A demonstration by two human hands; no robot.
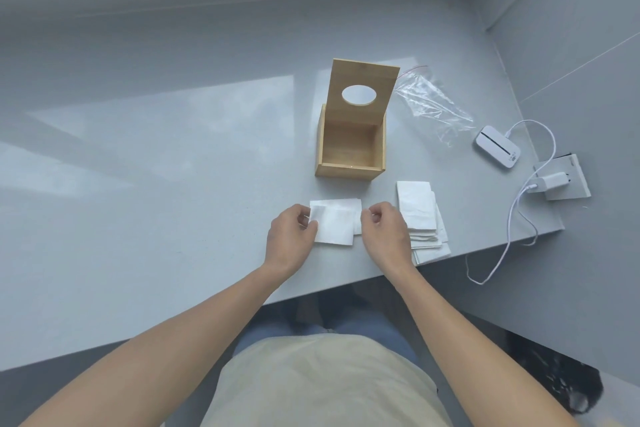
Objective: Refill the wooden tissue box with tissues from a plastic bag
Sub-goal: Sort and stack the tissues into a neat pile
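Tissue (335, 222) pinched both ends: left hand (289, 236) grip, right hand (384, 232) grip.

Soft daylight, pale glare patches on table (138, 135), wide-angle edge distortion.

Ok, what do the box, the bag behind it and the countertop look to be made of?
Box: light wood, possibly bamboo, smooth matte finish with faint grain and visible panel joints. Bag: thin clear plastic film, crinkled and glossy, with a red strip along its mouth. Countertop: smooth pale grey, semi-glossy, showing soft reflections; stone or laminate, cannot tell which.
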